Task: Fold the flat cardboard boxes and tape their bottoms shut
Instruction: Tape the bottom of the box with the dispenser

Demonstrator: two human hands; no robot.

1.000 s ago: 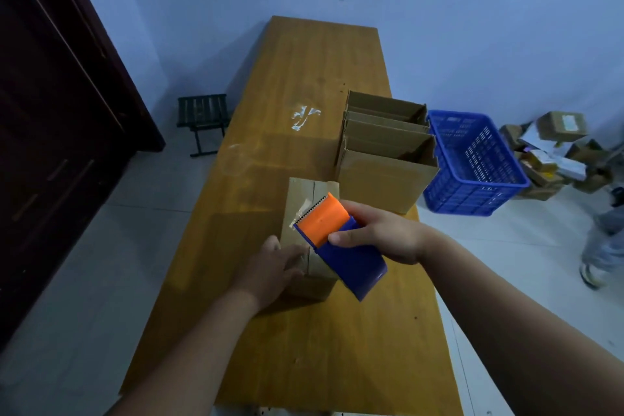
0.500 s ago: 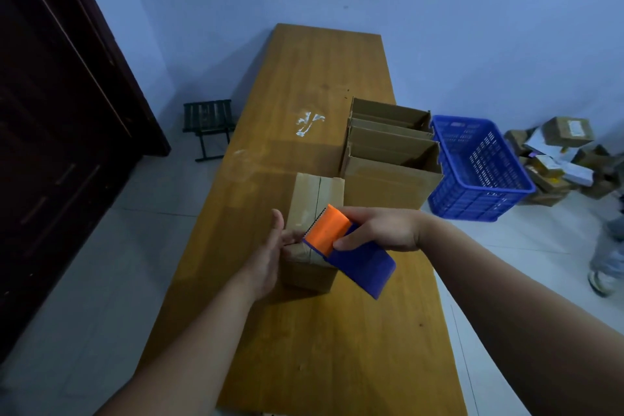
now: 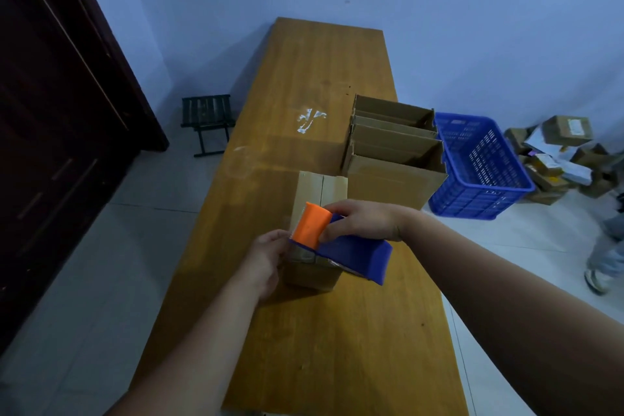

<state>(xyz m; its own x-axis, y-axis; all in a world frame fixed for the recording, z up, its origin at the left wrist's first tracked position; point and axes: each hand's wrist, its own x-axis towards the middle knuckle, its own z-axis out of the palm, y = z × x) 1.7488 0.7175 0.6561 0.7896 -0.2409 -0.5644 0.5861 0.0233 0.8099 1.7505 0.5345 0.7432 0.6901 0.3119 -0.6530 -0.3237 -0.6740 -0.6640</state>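
Note:
A small cardboard box (image 3: 319, 194) lies on the wooden table (image 3: 324, 71) with its closed flaps facing up. My right hand (image 3: 361, 221) grips a blue tape dispenser (image 3: 351, 255) with an orange cover and holds it low over the near end of the box. My left hand (image 3: 266, 257) holds the box's near left edge, its fingers beside the dispenser's front. The near end of the box is hidden under the dispenser and my hands.
Several folded open boxes (image 3: 395, 152) stand in a row behind the small box. A blue plastic basket (image 3: 479, 172) sits off the table's right edge. Parcels (image 3: 557, 159) lie piled on the floor, a person's leg (image 3: 607, 257) at far right, a dark stool (image 3: 207, 118) at left.
My right hand has drawn the dispenser toward me along the box top to its near end. My left hand has stayed on the box's near left edge.

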